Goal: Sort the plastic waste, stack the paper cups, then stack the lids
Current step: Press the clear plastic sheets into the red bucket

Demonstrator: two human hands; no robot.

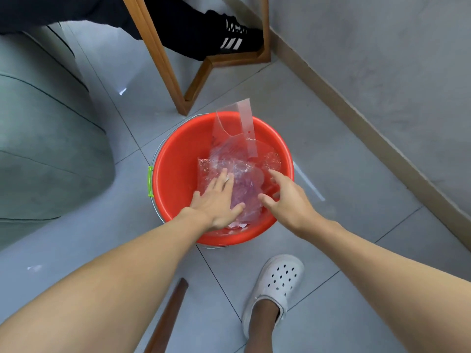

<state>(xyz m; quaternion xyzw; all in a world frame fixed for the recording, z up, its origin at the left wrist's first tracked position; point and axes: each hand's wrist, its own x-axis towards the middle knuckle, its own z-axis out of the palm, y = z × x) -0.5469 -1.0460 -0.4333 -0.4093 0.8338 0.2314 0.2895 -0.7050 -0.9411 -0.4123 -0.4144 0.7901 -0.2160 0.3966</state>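
A red plastic bucket (175, 159) stands on the grey tiled floor, filled with clear plastic bags and sheets (244, 171). One stiff clear sheet (235, 123) sticks up past the far rim. My left hand (216, 200) lies flat with straight fingers on the crumpled plastic inside the bucket. My right hand (283, 197) hovers over the right side of the pile, fingers spread and relaxed, touching or nearly touching the plastic. No cups or lids are visible.
A wooden chair frame (178, 80) stands just behind the bucket, with another person's black shoe (234, 36) beyond it. A grey-green sofa (46, 138) fills the left. My white clog (275, 284) is near the bucket; a wall (382, 72) runs along the right.
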